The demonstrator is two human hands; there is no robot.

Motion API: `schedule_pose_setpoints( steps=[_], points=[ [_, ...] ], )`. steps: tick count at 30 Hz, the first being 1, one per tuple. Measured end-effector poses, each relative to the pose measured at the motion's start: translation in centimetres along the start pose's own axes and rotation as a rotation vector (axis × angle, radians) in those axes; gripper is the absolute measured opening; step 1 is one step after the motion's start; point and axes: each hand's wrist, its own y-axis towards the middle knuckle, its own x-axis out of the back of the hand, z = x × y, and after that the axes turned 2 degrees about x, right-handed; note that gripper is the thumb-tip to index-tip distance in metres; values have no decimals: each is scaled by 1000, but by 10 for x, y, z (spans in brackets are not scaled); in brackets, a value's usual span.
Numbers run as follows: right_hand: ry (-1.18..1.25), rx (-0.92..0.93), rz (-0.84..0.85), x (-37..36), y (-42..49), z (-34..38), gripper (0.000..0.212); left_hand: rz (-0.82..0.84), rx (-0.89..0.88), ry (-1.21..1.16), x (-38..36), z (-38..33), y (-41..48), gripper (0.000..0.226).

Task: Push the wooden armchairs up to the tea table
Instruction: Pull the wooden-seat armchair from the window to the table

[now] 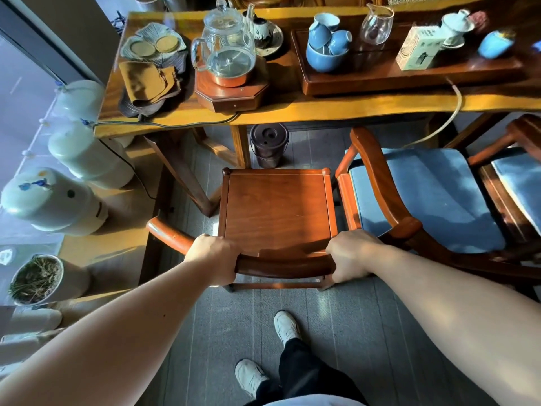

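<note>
A wooden armchair [276, 206] with a bare seat stands straight in front of me, its front edge just short of the tea table [322, 108]. My left hand [215, 256] and my right hand [349, 254] both grip its curved back rail, one at each end. To its right a second armchair with a blue cushion [421, 197] sits with its seat partly under the table. A third armchair with a blue cushion [521, 183] shows at the right edge.
A dark lidded bucket [268, 146] stands under the table, just beyond the chair. The table's leg [187, 177] slants down at the chair's left. Large pale jars [55, 200] line the left wall. A glass kettle [225, 45], blue cups and a tea tray sit on the table.
</note>
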Motion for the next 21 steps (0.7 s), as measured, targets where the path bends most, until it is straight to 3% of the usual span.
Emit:
schedule_pose_setpoints(
  steps=[12,17,21],
  points=[
    [-120,25,-106,-5,-14,-3,46,-6,-22,-32,1,-6,-6,15],
    [-125,57,-106,-3,-30,0,82,-32,-96,-93,5,1,-15,66],
    [-130,94,-202,15,-38,20,98,-239,-183,18,18,12,-25,83]
  ],
)
